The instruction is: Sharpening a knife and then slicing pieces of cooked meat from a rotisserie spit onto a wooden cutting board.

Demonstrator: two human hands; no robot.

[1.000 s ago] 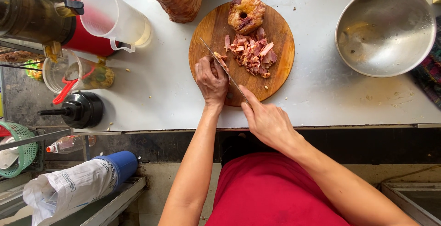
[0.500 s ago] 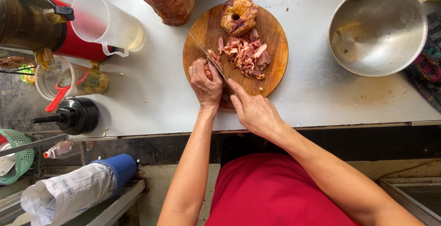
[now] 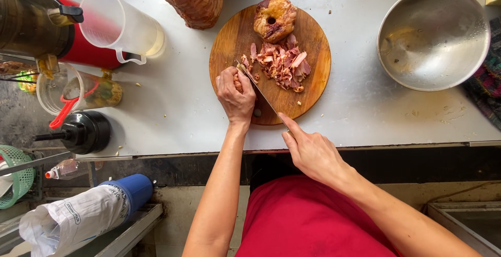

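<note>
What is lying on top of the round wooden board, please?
On the board lie a pile of chopped meat, a whole piece with a hole and the knife. The left hand pins a small piece, mostly hidden beneath its fingers.

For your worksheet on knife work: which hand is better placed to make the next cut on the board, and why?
The right hand: it grips the knife, whose blade lies against the meat piece under the left hand. The left fingers are curled over that piece on the wooden board.
</note>
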